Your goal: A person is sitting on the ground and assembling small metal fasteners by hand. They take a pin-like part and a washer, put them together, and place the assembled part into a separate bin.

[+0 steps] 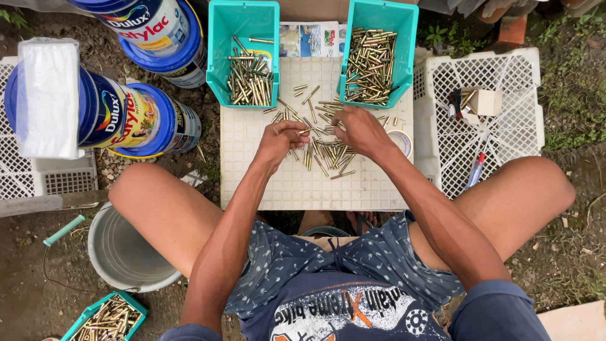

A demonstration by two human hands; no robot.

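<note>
Left hand [278,140] pinches brass tubes [328,151] on the white tray [303,189]; right hand [360,129] spreads over them, below two teal bins [221,63].

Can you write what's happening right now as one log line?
left hand: picking brass pins | right hand: on pile | surface: white crate | behind: two teal bins

Three teal bins [243,25] hold brass pins, three blue paint cans [136,117] stand left, two white lattice crates [505,120] – one grey bucket [120,252] – two hands [363,129].
</note>
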